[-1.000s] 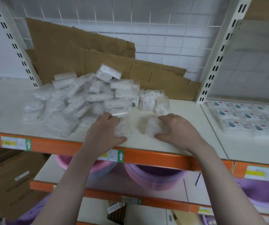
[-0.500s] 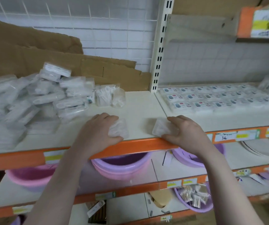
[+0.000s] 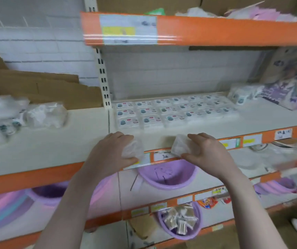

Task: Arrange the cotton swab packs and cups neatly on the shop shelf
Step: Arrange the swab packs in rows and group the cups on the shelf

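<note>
Head view: left hand [image 3: 108,151] and right hand [image 3: 207,151] each clutch a swab pack [image 3: 132,149] at the shelf [image 3: 251,115] front edge; next, set them squarely before the tidy rows [image 3: 171,112].

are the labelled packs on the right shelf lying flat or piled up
Flat: the labelled packs lie labels up in neat rows on the shelf.

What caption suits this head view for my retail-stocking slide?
Left hand and right hand each hold a clear pack before neat rows of labelled packs.
</note>
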`<state>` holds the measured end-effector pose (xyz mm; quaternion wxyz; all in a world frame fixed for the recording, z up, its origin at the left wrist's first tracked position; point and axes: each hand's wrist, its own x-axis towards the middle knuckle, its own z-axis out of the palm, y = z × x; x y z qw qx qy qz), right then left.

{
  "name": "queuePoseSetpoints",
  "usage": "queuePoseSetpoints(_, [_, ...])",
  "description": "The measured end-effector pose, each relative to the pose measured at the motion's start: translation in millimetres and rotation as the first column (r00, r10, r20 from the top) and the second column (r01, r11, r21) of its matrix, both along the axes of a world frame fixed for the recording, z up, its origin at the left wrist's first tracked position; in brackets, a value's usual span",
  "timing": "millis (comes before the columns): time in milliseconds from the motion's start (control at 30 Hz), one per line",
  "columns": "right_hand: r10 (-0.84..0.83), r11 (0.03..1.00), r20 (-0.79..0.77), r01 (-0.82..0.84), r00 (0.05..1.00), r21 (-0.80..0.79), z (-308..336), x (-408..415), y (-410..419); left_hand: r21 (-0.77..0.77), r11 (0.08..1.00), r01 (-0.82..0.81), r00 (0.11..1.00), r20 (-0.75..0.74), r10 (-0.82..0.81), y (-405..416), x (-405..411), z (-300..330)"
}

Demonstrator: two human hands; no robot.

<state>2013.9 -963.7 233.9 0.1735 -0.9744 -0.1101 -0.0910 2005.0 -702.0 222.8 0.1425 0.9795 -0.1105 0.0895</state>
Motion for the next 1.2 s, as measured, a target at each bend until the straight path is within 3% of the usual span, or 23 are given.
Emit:
queuePoseSetpoints(367, [0.072,0.997,-0.025,-0.071,0.997,0.003,-3.0,31.2,-71.2,-0.052,0.990,-0.129,0.990,-0.063,0.126,-67.1,8.9,-2.9])
queuePoseSetpoints(700, [0.218,0.976,-0.065,-0.219,0.974,-0.008,-3.6,57.9,-24.7,0.015,0.987,-0.162,0.986,0.028,0.162,-29.3,16.8,1.7])
queuePoseSetpoints(1200, [0.406,0.906,-0.165,-0.420,0.899,-0.058,-6.5,80.5,63.1,-0.052,0.962,-0.267,0.964,-0.023,0.266,33.3,4.5,-2.3])
